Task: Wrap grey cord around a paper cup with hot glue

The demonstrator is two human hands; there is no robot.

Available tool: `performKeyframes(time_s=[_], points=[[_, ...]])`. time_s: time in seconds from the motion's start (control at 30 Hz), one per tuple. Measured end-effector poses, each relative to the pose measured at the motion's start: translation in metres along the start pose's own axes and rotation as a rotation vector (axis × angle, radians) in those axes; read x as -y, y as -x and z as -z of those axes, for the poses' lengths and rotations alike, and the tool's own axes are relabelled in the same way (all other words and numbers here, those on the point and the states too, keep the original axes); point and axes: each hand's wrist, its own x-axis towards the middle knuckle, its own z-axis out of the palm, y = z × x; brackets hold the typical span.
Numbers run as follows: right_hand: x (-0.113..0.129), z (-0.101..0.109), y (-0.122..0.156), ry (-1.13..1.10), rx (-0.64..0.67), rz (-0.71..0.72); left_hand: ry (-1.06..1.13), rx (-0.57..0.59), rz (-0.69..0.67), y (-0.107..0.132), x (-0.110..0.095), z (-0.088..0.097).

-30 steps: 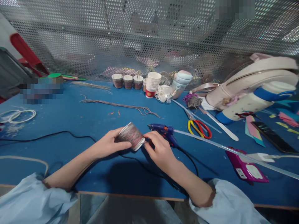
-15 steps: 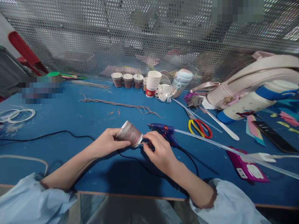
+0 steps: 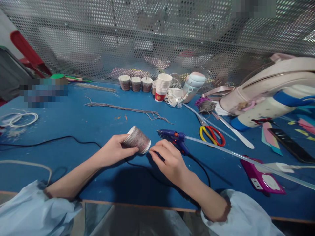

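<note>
A paper cup (image 3: pixel 138 140) wrapped in grey-brown cord lies tilted in my left hand (image 3: pixel 115 149), whose fingers and thumb close round its rim end. Beside the cup's white base, my right hand (image 3: pixel 169 159) pinches the thin loose end of the cord between thumb and fingertips. Just beyond the right hand, a blue glue gun (image 3: pixel 173 136) rests on the table with a long clear glue stick (image 3: pixel 221 151) in its back. A bundle of loose cords (image 3: pixel 128 109) stretches across the table behind the cup.
Several wrapped cups (image 3: pixel 136 84) and a stack of white paper cups (image 3: pixel 162 87) line the mesh partition. Scissors (image 3: pixel 212 135), a white knife (image 3: pixel 240 132), a magenta power strip (image 3: pixel 263 177), a phone (image 3: pixel 291 144) and bottles (image 3: pixel 261 108) lie right. A black cable (image 3: pixel 71 137) crosses the table.
My right hand has shifted slightly, its fingertips now pinched closer together on the cord end by the cup's base. The left hand keeps its hold, and the view has moved slightly.
</note>
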Motion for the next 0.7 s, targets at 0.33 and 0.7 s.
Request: performKeyframes(time_s=[0.33, 0.7], points=[[0.0007, -0.0011, -0.0017, -0.005, -0.043, -0.019, -0.103, 0.039, -0.07, 0.0005, -0.0023, -0.004], [0.0031, -0.0001, -0.0037, -0.059, -0.032, -0.09, -0.194, 0.033, -0.223, 0.0033, 0.0012, -0.0033]])
